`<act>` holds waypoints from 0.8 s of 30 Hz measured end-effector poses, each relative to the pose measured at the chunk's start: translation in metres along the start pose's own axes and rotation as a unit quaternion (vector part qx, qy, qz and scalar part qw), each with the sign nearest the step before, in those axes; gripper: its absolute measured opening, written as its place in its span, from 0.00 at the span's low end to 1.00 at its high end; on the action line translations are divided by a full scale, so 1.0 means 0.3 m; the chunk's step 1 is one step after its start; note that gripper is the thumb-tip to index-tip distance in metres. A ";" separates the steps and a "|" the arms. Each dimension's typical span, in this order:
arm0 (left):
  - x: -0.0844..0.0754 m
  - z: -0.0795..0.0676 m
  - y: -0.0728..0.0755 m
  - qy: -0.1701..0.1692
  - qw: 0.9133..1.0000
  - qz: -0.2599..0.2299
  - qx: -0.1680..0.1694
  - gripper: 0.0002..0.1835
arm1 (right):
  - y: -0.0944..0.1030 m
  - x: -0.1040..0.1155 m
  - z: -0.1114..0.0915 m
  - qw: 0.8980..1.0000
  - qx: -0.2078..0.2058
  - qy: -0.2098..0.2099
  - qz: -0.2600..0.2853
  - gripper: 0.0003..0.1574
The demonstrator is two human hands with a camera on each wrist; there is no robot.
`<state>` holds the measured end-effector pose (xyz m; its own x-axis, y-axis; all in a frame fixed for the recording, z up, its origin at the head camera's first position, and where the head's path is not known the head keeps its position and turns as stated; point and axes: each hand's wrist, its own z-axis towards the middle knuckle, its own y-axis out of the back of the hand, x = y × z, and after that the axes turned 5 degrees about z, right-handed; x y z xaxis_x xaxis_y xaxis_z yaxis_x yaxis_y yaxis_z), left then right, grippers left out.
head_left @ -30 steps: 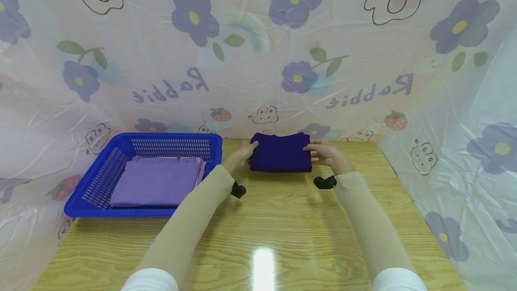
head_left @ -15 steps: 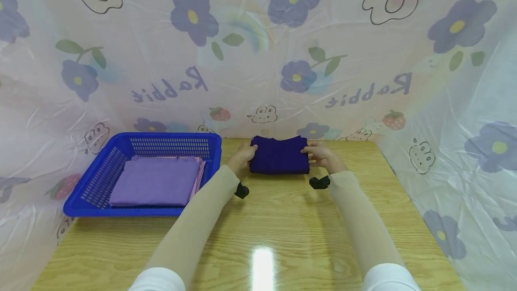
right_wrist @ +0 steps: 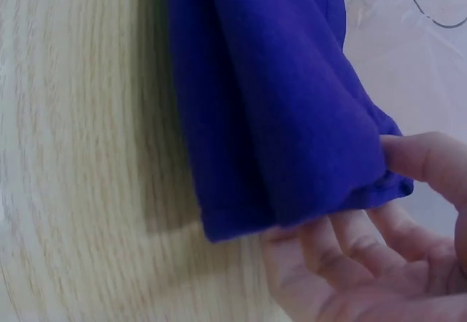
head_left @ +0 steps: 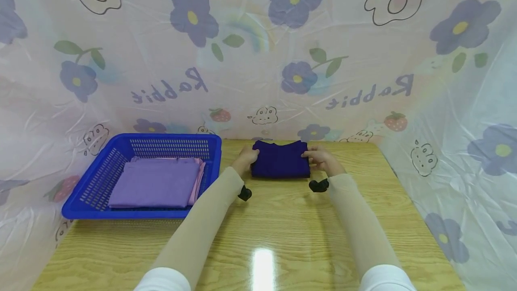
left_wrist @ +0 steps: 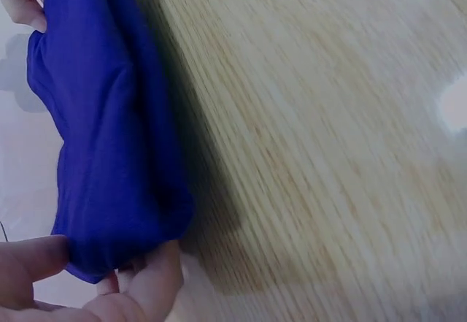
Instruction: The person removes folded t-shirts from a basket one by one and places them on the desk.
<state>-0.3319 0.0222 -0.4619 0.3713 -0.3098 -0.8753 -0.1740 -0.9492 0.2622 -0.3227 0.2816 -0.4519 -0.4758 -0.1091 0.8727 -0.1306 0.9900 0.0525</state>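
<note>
A dark blue folded garment (head_left: 280, 160), with a dip like a neckline along its far edge, is held between both hands near the back of the table. My left hand (head_left: 244, 160) grips its left end, thumb on top and fingers underneath, as the left wrist view shows. At the opposite end my right hand (head_left: 322, 158) pinches the cloth, its thumb (right_wrist: 423, 158) over the upper side and the other fingers below. Loose layers of the garment (right_wrist: 292, 103) show along the near side in the right wrist view. The cloth casts a shadow on the wood beside it.
On the left stands a blue plastic basket (head_left: 141, 212) holding a folded light purple cloth (head_left: 155, 183) over a pink one (head_left: 198, 185). The wooden table (head_left: 291, 228) meets a patterned curtain (head_left: 250, 71) at the back and sides. Black wrist devices (head_left: 319, 185) sit below the hands.
Both hands have lowered the dark blue garment and brought it slightly nearer to me. The right hand has shifted a little to the left. The basket stays where it was.
</note>
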 end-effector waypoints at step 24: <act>0.016 0.030 -0.006 0.009 0.994 0.110 -0.005 0.25 | -0.007 -0.043 0.024 0.997 -0.044 0.027 -0.056 0.39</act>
<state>-0.3380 0.0229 -0.4704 0.3420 -0.5114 -0.7884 -0.2449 -0.8584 0.4507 -0.3225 0.2802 -0.4669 -0.4145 -0.2158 0.8841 -0.1017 0.9764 0.1907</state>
